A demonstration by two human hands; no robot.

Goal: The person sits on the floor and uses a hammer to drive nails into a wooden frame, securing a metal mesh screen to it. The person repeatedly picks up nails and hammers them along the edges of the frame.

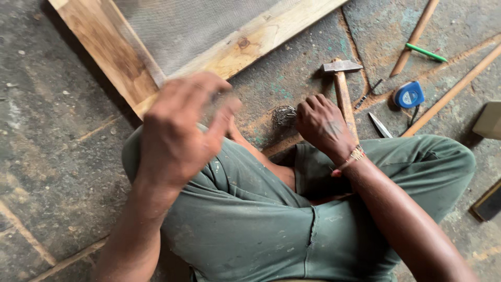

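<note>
the person sits cross-legged on the stained grey concrete floor (pixel 62 120), in dusty green trousers (pixel 250 219).

the right hand (pixel 324 125) reaches down in front of the right knee, fingers (pixel 308 107) curled and bunched over a small tangled clump of thin metal nails (pixel 284 115) lying on the floor; the fingertips are at the clump's right edge, but whether they actually pinch any of it cannot be told. a beaded band sits on that wrist. just beyond this hand lies a hammer with a steel head and pale wooden handle (pixel 342 86), handle running toward the knee and partly hidden under the hand.

the left hand (pixel 180 128) is raised above the left knee, blurred, fingers loosely bent and close together; what, if anything, it has hold of cannot be told.

behind the left hand, toward the top edge of the view, lies a pale wooden frame filled with fine grey wire mesh (pixel 229 52), its near corner just past the left knee.

to the right of the hammer on the floor are a dark thin metal punch (pixel 368 94), a small blade-like metal piece (pixel 380 125), a round blue tape measure (pixel 408 95), a green pencil (pixel 426 53) and two long thin wooden sticks (pixel 415 37), all apart from both hands.
</note>
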